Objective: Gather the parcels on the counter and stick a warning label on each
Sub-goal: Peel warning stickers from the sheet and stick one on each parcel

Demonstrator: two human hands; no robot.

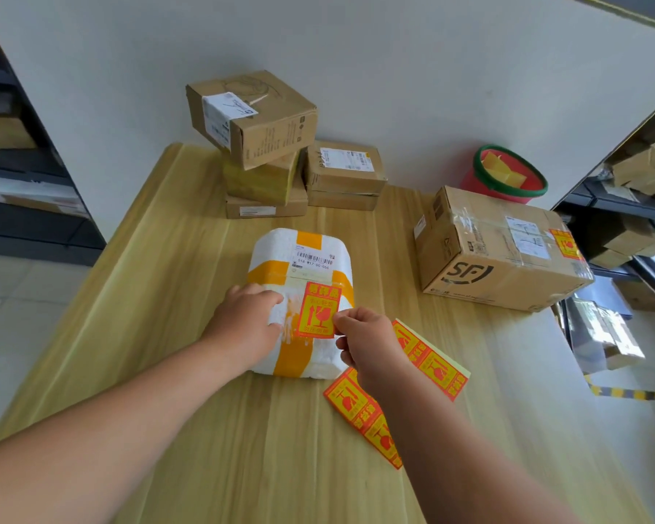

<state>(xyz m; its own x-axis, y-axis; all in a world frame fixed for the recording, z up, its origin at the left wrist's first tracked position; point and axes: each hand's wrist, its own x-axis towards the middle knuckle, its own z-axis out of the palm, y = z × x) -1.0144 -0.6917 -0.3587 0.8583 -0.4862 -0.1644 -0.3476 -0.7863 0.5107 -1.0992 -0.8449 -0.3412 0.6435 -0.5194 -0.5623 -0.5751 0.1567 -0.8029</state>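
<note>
Hands: left hand lying flat on foam parcel, right hand pinching warning label.
Around: label strips sitting just beside on the worktop, SF box farther right.

Our two bare arms, nothing worn

We see no sleeves, gloves, watch or rings on us: both forearms are uncovered right up to the frame's lower edge, and our left hand and right hand show short, unpainted nails.
</note>
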